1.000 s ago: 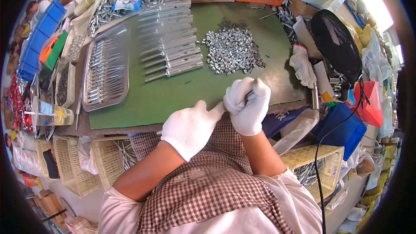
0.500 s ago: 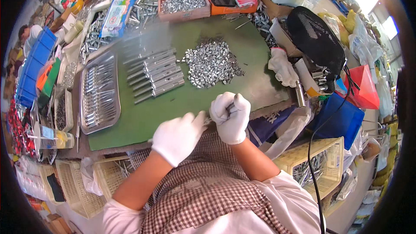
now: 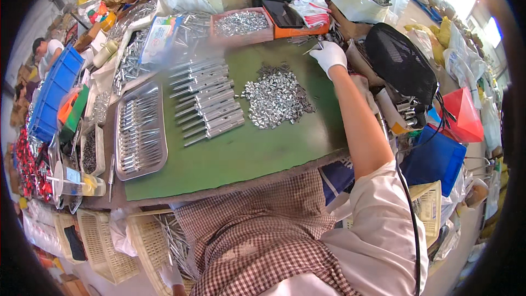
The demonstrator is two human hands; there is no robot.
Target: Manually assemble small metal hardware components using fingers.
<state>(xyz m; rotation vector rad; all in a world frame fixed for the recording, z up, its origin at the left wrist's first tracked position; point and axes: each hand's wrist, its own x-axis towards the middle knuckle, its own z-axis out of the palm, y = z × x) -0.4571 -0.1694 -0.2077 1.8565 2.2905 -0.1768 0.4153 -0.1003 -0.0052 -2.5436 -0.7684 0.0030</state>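
Note:
My right hand, in a white glove, reaches to the far right edge of the green mat. Its fingers are closed at a thin metal rod beside loose metal parts. My left hand, gloved too, is low at the crate of long metal rods under the table's front edge; its fingers are hidden. On the mat lies a row of silver tubes with thinner ends. Right of them is a heap of short metal sleeves, with small dark pins behind it.
A metal tray of slim metal parts lies left of the mat. Pink bin and orange box line the back. A black mesh cover and a hanging black cable are at right. A plastic cup stands near left.
My hands have parted from in front of my apron. The right has gone forward to the mat's far right edge, the left down to the crate. The view has shifted slightly.

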